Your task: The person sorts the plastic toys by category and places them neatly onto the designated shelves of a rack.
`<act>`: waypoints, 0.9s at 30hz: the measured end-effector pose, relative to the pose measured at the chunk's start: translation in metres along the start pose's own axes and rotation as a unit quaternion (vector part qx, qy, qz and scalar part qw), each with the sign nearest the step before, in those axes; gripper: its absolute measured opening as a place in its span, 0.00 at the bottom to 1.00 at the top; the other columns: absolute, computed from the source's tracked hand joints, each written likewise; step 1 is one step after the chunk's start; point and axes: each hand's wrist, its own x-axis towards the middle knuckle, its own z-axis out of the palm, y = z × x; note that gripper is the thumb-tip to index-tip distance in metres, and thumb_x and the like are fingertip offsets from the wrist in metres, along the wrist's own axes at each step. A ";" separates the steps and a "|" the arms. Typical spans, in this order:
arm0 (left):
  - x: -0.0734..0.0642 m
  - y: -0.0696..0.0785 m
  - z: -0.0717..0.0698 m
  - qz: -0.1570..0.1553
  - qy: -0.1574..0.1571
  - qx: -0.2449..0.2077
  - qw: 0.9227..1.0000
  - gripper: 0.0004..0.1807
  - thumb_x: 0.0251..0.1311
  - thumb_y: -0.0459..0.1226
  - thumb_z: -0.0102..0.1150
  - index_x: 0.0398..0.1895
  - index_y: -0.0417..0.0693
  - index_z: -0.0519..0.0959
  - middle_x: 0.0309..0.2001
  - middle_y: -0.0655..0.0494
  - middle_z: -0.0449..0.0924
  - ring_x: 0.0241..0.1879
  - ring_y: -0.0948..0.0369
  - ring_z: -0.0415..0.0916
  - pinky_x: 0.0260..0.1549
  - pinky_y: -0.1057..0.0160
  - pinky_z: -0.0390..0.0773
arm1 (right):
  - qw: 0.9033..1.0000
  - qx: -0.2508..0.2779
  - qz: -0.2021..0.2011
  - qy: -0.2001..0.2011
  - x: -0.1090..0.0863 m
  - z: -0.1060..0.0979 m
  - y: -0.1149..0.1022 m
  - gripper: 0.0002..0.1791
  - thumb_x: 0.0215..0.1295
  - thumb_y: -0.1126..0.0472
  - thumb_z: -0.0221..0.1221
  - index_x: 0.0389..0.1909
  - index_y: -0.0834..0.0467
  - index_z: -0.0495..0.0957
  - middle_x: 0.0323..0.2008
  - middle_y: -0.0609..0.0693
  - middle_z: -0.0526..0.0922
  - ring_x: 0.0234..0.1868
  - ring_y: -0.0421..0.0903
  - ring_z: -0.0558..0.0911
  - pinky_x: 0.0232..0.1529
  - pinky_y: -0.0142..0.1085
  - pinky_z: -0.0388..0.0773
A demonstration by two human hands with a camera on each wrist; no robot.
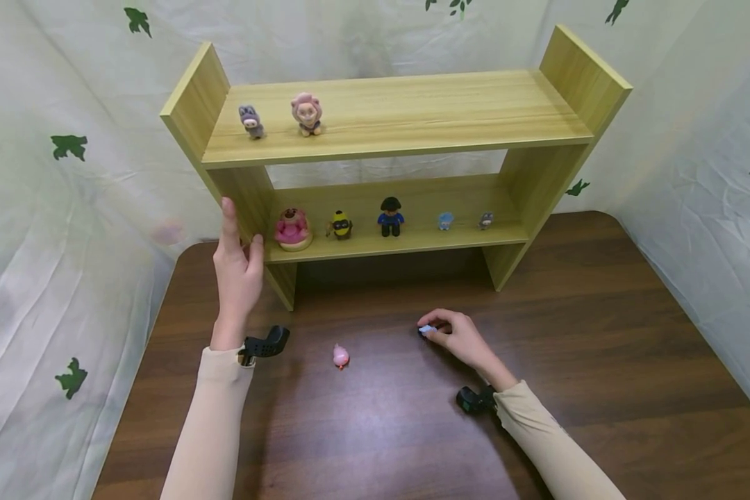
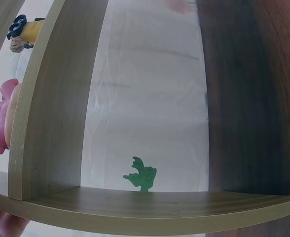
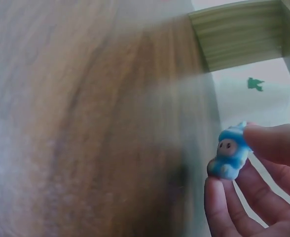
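My right hand (image 1: 461,340) pinches a small blue figurine (image 3: 229,152) between thumb and fingers, just over the table in front of the shelf. In the right wrist view its pale face and blue hood show. At the shelf's left side panel (image 1: 240,191), my left hand (image 1: 240,278) has its index finger extended upward and its thumb by the front edge; whether it grips the panel cannot be told. Only part of its fingers (image 2: 4,224) shows in the left wrist view. A pink figurine (image 1: 340,356) lies on the table between the two hands.
The wooden shelf (image 1: 400,111) bears a grey figurine (image 1: 251,122) and a pink-hooded one (image 1: 307,114) on top. On its lower board stand a pink bear (image 1: 292,229), a yellow figure (image 1: 340,226), a black-hatted figure (image 1: 390,217), a blue figurine (image 1: 446,221) and a grey one (image 1: 485,220).
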 end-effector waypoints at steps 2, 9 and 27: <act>0.000 -0.001 0.000 0.000 0.001 0.001 1.000 0.51 0.62 0.22 0.45 0.70 0.92 0.46 0.69 0.50 0.60 0.18 0.66 0.46 0.21 0.66 0.54 | 1.000 0.017 -0.005 0.001 -0.001 -0.001 -0.002 0.08 0.63 0.68 0.60 0.42 0.61 0.82 0.40 0.52 0.83 0.35 0.47 0.81 0.37 0.34 0.75; -0.001 -0.002 0.001 -0.001 0.001 0.002 1.000 0.51 0.62 0.22 0.45 0.70 0.92 0.46 0.70 0.51 0.60 0.17 0.65 0.46 0.20 0.66 0.53 | 0.996 0.082 -0.026 -0.007 0.000 -0.006 -0.012 0.10 0.66 0.66 0.58 0.45 0.66 0.80 0.42 0.55 0.82 0.43 0.54 0.80 0.41 0.35 0.76; -0.002 -0.002 0.001 0.003 0.003 -0.004 1.000 0.50 0.62 0.22 0.45 0.70 0.91 0.46 0.70 0.50 0.58 0.18 0.66 0.46 0.20 0.67 0.54 | 0.985 0.151 -0.088 0.007 -0.002 -0.021 -0.053 0.11 0.67 0.72 0.55 0.48 0.69 0.77 0.43 0.61 0.80 0.39 0.50 0.81 0.42 0.36 0.78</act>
